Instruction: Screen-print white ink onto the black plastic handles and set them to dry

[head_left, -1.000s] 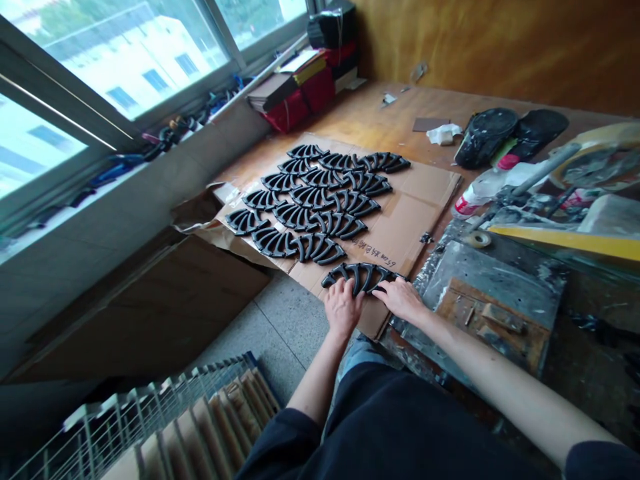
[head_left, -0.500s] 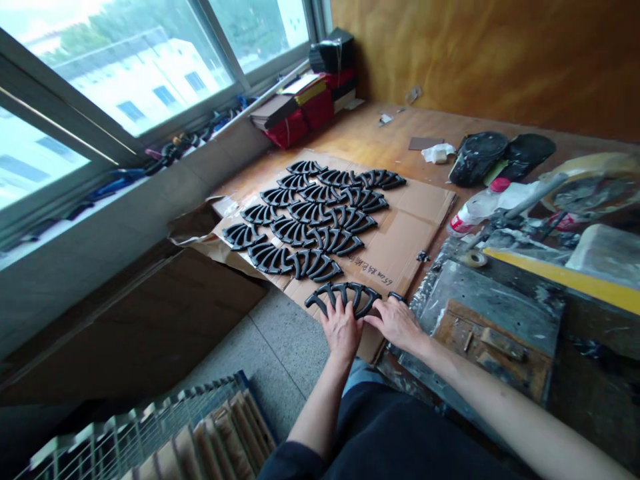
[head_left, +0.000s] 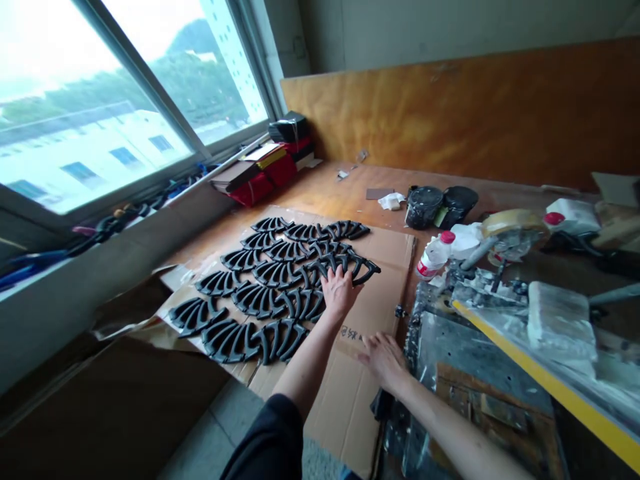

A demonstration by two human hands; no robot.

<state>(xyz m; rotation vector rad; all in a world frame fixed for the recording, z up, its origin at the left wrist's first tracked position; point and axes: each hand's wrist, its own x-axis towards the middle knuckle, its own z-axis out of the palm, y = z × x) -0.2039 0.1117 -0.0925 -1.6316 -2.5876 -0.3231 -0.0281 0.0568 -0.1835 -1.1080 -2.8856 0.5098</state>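
1. Piece [head_left: 371, 269], glossy black, ribbed, fan-shaped, is gripped by the left hand [head_left: 340, 292], right by rows of similar black pieces [head_left: 230, 339].
2. Flat brown cardboard sheet [head_left: 340, 400] is laid underneath.
3. Right hand [head_left: 385, 361] is held near its edge, fingers spread apart.

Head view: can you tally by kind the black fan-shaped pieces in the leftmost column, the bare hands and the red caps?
Fan-shaped pieces, leftmost column: 5
Left hand and right hand: 2
Red caps: 2
Total: 9
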